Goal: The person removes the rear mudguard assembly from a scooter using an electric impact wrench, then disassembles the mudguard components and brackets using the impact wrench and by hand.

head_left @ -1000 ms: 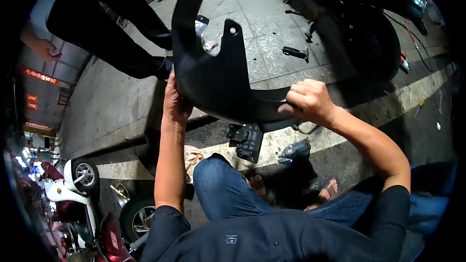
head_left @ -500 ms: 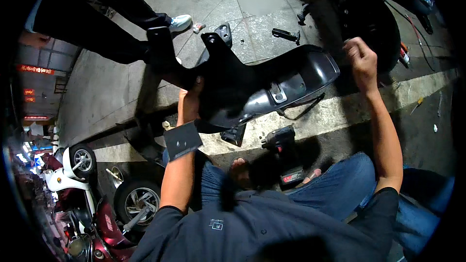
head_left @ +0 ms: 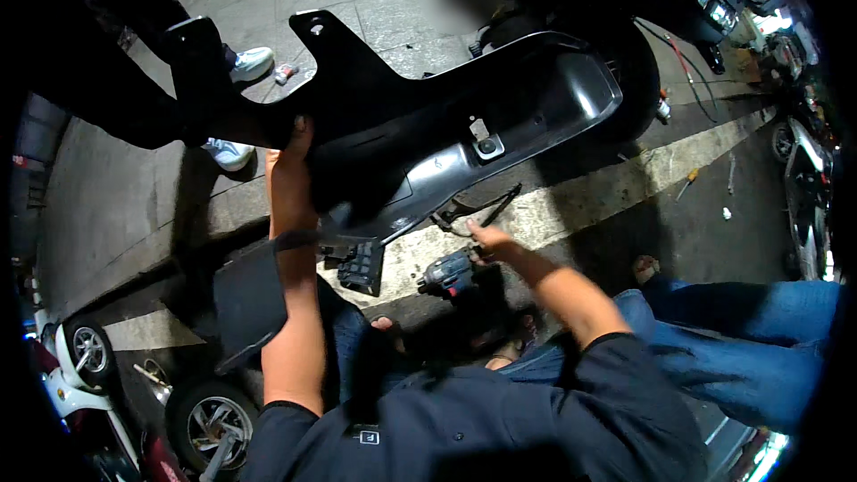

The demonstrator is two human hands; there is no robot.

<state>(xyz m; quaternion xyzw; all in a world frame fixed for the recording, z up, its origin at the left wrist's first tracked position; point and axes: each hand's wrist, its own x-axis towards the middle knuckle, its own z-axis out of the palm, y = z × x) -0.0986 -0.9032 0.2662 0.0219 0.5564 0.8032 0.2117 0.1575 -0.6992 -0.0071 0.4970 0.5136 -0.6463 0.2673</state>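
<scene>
My left hand (head_left: 295, 147) is closed around a large black plastic fender (head_left: 500, 116), near its forked end. The fender is held up in front of me, with its rounded glossy end to the right. A dark flat flap (head_left: 250, 303) lies across my left forearm. Below the fender, my right hand (head_left: 489, 239) reaches in with thumb and fingers apart. It is close to a thin black bracket-like piece (head_left: 486, 210) and the back of a cordless power driver (head_left: 449, 275); contact is unclear. A black ribbed block (head_left: 361, 266) lies left of the driver.
Another person's legs and white shoes (head_left: 253, 64) are at the upper left. A dark wheel (head_left: 629, 80) stands behind the fender's right end. A yellow-handled screwdriver (head_left: 687, 183) lies on the ground at right. A loose spoked wheel (head_left: 214, 433) is at lower left.
My right hand has come down from the upper right to the driver, beneath the fender. The fender has shifted left in view, still in my left hand. The view has turned right.
</scene>
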